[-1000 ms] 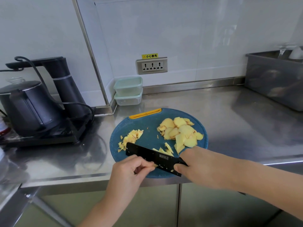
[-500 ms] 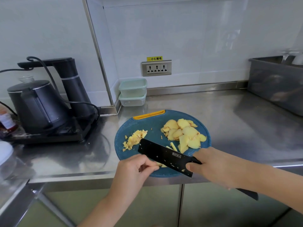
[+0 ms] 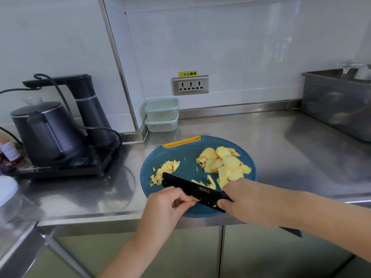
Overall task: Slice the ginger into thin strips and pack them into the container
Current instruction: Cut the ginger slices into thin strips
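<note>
A round blue cutting board [image 3: 184, 157] lies at the counter's front edge. A heap of ginger slices [image 3: 222, 162] covers its right side and a small pile of cut strips [image 3: 166, 169] lies on its left. My right hand [image 3: 247, 201] grips a black knife [image 3: 192, 190] whose blade rests low on the board's near part. My left hand [image 3: 166, 207] pinches a small piece of ginger [image 3: 195, 200] against the blade's near side. A few strips [image 3: 210, 181] lie just behind the blade. Two stacked lidded containers [image 3: 161, 114] stand at the back wall.
A black electric kettle [image 3: 46, 133] with its water tower and base sits at the left, its cable looping over the counter. A metal bin [image 3: 337, 109] stands at the far right. A wall socket [image 3: 190, 85] is above the containers. Bare steel counter [image 3: 281, 147] stretches right of the board.
The knife rose and tilted half a second ago, then came back down onto the board beside my left fingers. The camera view shifted slightly to the left.
</note>
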A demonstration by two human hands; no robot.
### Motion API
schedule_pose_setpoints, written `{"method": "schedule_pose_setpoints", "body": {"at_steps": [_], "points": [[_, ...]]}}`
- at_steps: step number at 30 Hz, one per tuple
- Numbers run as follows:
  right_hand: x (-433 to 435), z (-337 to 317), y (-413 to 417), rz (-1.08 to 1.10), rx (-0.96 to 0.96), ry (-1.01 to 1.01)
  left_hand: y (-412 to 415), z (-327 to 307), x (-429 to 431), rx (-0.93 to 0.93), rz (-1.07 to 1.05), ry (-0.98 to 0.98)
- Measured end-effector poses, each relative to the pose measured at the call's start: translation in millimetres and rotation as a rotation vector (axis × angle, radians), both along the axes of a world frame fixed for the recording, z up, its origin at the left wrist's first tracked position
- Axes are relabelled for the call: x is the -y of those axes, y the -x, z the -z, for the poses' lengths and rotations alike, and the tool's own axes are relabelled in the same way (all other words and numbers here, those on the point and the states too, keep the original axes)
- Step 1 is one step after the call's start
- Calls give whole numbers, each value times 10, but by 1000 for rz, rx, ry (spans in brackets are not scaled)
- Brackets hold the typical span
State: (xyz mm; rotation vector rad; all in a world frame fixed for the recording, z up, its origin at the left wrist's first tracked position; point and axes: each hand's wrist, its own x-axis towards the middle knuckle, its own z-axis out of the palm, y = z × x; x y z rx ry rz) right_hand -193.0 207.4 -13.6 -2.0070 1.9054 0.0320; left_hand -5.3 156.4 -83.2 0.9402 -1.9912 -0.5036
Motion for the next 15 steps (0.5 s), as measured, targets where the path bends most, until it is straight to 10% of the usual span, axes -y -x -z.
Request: {"method": "schedule_pose_setpoints", "body": {"at_steps": [15], "points": [[-248,-218,276,106,226,-63,-38,-59,-22,87,6,-12]]}}
